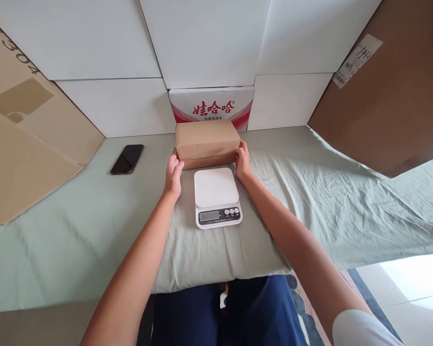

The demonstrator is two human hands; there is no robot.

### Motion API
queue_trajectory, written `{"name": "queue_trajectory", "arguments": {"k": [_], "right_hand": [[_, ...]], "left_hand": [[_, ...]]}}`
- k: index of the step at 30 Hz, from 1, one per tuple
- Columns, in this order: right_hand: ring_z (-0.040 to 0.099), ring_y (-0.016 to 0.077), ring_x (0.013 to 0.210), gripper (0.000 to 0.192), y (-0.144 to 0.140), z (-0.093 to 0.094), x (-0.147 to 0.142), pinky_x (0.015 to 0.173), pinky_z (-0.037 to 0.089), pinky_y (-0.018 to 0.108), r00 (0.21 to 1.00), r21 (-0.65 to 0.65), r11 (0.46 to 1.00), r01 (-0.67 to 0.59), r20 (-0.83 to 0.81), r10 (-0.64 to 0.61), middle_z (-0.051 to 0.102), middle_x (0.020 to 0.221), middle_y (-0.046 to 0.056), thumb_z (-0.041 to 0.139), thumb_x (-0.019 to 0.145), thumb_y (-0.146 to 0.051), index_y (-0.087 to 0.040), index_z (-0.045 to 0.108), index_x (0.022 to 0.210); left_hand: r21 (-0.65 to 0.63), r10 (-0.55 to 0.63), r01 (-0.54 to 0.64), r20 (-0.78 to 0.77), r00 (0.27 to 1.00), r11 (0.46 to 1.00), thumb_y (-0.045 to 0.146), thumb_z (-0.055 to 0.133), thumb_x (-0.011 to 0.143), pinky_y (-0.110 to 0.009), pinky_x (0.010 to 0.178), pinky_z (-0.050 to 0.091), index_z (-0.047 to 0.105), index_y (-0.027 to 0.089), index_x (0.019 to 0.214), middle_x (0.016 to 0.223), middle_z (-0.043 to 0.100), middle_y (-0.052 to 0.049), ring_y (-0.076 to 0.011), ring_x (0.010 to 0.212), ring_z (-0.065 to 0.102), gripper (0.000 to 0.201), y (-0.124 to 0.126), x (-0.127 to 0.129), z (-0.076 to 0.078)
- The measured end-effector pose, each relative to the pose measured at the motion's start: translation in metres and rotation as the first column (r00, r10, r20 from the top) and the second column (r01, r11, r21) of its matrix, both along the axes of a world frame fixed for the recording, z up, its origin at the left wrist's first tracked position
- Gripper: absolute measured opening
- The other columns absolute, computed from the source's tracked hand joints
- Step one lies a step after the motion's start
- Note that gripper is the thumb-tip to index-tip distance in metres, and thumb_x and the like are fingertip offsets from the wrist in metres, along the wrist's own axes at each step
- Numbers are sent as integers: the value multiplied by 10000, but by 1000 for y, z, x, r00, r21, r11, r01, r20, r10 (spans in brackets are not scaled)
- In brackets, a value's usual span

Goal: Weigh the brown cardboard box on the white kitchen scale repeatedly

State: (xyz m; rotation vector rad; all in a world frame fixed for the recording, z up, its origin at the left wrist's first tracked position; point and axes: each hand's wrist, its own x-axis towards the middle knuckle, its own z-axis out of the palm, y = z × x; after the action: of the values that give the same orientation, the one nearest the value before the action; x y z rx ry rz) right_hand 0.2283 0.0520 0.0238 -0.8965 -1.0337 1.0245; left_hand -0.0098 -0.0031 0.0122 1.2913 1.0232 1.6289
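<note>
On a desk [75, 230] draped in green cloth, the left hand [173, 177] and right hand [243, 162] clasp a brown box [206, 142] just behind a white scale [217, 197].

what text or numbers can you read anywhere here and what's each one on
"娃哈哈", red, on the red and white carton behind the brown box.
"饮用纯净水", smaller line under it on the same carton.
"304", handwritten on the cardboard sheet at left; a stroke before it is cut off.
White label on the brown board at right: print too small to read.
Scale display and button marks: too small to read.
</note>
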Motion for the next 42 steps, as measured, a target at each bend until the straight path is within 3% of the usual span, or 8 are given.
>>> {"name": "queue_trajectory", "arguments": {"k": [5, 10, 16, 20, 24, 31, 37, 42], "right_hand": [[489, 271, 1391, 360, -9, -4, 4, 1223, 405, 538, 1000, -7, 1000, 22, 16, -22, 605, 1368, 23, 541, 822, -393, -307, 556, 1171], [477, 271, 1402, 373, -10, -6, 5, 1240, 386, 553, 998, -9, 999, 42, 45, -42, 597, 1385, 17, 537, 825, -396, -316, 549, 1189], [473, 256, 1449, 475, -17, -5, 29, 1248, 377, 526, 993, -41, 996, 77, 90, -73, 505, 1513, 27, 544, 819, -440, -344, 491, 1281], [463, 244, 1469, 498, -23, -5, 42, 1267, 350, 536, 988, -39, 998, 44, 151, -37, 501, 1538, 33, 538, 832, -459, -347, 487, 1314], [489, 259, 1460, 529, -25, -5, 40, 1272, 333, 568, 984, -35, 999, 4, 175, 3, 500, 1567, 57, 551, 844, -449, -333, 486, 1357], [446, 265, 1512, 584, -28, -1, 34, 1285, 330, 557, 983, -33, 998, -52, 175, 57, 490, 1608, 60, 564, 859, -455, -310, 469, 1418], [472, 285, 1470, 563, -36, 7, 23, 1282, 355, 524, 951, 65, 982, -177, 267, 154, 565, 1550, 32, 578, 858, -441, -289, 518, 1397], [468, 289, 1456, 715, -41, 11, 16, 1284, 339, 544, 947, 0, 990, -139, 292, 133, 422, 1653, 44, 577, 822, -367, -291, 375, 1504]], "left_hand": [[-52, -3, 4, 14, 1000, 999, 613, 643, 846, -469, 1195, 407, 595, 253, 1296, 1441, 637, -119, -320, 1446, 524, 578, 0, 1, -2], [-53, -37, 37, 16, 999, 998, 587, 647, 849, -480, 1225, 378, 594, 245, 1324, 1480, 618, -124, -318, 1463, 512, 587, 3, 2, -3], [-58, 177, -176, 23, 984, 983, 582, 617, 852, -429, 1313, 221, 496, 306, 1490, 1729, 320, -60, -257, 1628, 228, 707, 4, -50, -6], [-104, 167, -161, 53, 985, 981, 591, 540, 887, -462, 1321, 191, 453, 297, 1544, 1739, 296, -67, -257, 1637, 184, 725, 1, -75, -9], [-95, 90, -88, 11, 996, 992, 613, 542, 892, -437, 1321, 205, 420, 328, 1577, 1748, 273, -42, -237, 1632, 197, 751, 3, -61, -13], [-144, 6, -11, -30, 1000, 990, 651, 589, 874, -468, 1317, 214, 474, 365, 1557, 1734, 299, -22, -276, 1621, 216, 749, 2, -41, -15], [-193, -55, 56, 9, 998, 980, 653, 642, 842, -462, 1317, 209, 484, 289, 1561, 1722, 316, -72, -287, 1618, 226, 821, -1, -34, -6], [-146, -172, 165, -38, 984, 975, 722, 566, 887, -485, 1323, 187, 499, 287, 1552, 1695, 379, -70, -297, 1606, 265, 796, -4, -22, -2]]}}
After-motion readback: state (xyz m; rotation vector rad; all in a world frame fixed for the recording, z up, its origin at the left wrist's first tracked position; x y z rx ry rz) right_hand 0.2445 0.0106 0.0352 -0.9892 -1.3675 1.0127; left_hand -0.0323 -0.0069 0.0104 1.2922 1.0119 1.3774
